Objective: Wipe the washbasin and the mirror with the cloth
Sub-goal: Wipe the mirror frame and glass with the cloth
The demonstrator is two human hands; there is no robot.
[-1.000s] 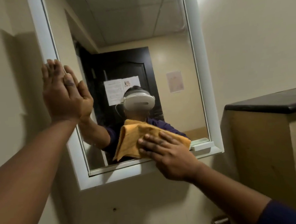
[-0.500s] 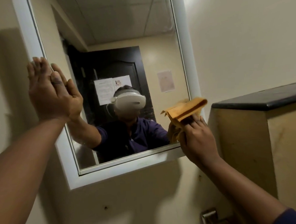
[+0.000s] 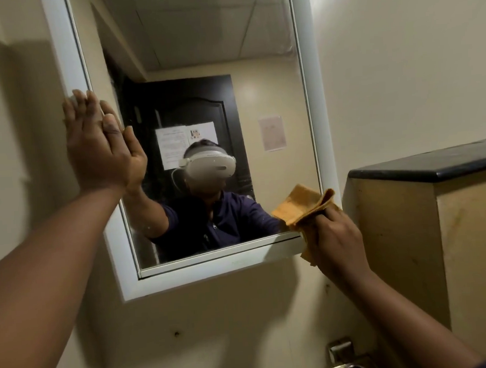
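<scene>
A white-framed mirror (image 3: 309,76) hangs tilted on the beige wall. My left hand (image 3: 97,147) lies flat with straight fingers against the mirror's left frame and glass edge. My right hand (image 3: 336,239) grips a bunched orange cloth (image 3: 303,206) at the mirror's lower right corner, the cloth touching the glass and frame there. The glass reflects a person in a dark blue shirt wearing a white headset, a dark door and the ceiling. The washbasin is out of view.
A beige partition with a black top ledge (image 3: 432,164) stands close to the right of the mirror. A metal tap fitting (image 3: 342,353) shows at the bottom edge, below my right forearm. Bare wall lies under the mirror.
My right hand swept the cloth from the mirror's lower middle to its lower right corner and bunched it in its grip. My left hand stayed flat on the left frame.
</scene>
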